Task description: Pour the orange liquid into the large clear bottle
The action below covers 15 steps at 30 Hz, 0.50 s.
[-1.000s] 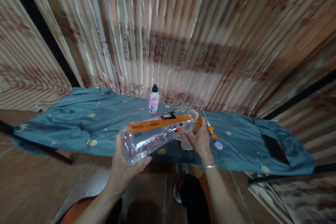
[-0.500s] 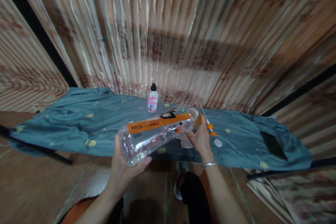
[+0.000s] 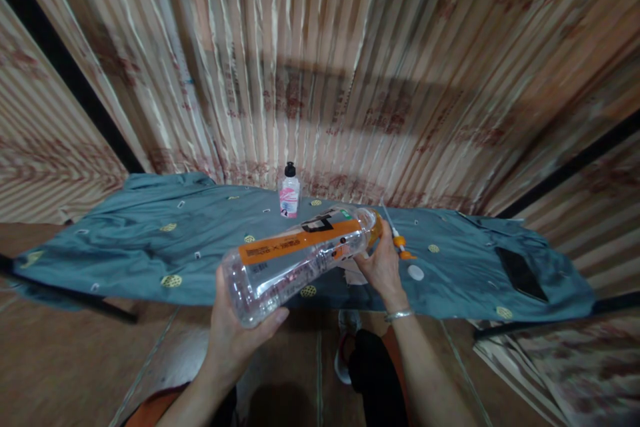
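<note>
A clear plastic bottle point(image 3: 295, 259) with an orange label lies nearly level in front of me, its base toward me and its neck pointing away to the right. My left hand point(image 3: 235, 333) cups the base from below. My right hand point(image 3: 383, 267) grips the neck end, where an orange cap shows behind the fingers. A silver bracelet circles that wrist. Both hands hover just before a table draped in a blue patterned cloth point(image 3: 150, 240).
On the cloth stand a small bottle with a pink label and black cap point(image 3: 289, 192), a thin tool with orange parts point(image 3: 397, 240), a white round lid point(image 3: 415, 273) and a dark phone point(image 3: 520, 273). A striped curtain hangs behind. My shoe point(image 3: 343, 360) rests on the wooden floor.
The bottle's base and my left hand have dropped slightly toward me. My right hand stays at the neck. The view has shifted a little.
</note>
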{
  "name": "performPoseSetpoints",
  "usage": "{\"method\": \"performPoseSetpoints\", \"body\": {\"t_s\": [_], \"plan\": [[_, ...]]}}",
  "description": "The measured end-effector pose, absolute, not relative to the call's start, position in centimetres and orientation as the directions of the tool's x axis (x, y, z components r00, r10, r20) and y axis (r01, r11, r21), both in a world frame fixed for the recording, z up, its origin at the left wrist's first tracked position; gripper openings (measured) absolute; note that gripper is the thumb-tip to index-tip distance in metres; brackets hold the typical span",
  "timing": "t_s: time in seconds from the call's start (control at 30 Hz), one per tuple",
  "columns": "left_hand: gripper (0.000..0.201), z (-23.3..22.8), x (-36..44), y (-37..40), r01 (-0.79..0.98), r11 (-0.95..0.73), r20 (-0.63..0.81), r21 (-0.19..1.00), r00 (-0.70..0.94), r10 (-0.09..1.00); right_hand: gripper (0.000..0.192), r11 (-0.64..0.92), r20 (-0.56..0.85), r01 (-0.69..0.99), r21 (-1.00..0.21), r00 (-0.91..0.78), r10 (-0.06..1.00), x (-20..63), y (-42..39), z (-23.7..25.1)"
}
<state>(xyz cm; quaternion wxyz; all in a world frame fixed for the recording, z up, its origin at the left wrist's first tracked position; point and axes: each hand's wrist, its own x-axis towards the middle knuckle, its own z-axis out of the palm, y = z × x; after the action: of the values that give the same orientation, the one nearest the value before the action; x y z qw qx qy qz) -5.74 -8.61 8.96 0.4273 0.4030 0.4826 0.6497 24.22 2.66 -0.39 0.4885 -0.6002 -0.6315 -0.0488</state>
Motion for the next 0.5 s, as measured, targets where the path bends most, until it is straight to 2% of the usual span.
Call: {"method": "performPoseSetpoints", "body": {"t_s": [0.27, 0.5], "plan": [[0.109, 7.6, -6.2, -8.3, -0.131, -0.186, 0.143, 0.974, -0.283, 0.948, 0.092, 0.278, 0.689, 0.813, -0.512, 0.195, 0.698, 24.3, 2.6, -0.6], [0.111, 8.6, -5.5, -8.6, -0.126, -0.208, 0.164, 0.97, -0.296, 0.941, 0.094, 0.28, 0.681, 0.806, -0.522, 0.196, 0.705, 24.5, 2.6, -0.5]]}}
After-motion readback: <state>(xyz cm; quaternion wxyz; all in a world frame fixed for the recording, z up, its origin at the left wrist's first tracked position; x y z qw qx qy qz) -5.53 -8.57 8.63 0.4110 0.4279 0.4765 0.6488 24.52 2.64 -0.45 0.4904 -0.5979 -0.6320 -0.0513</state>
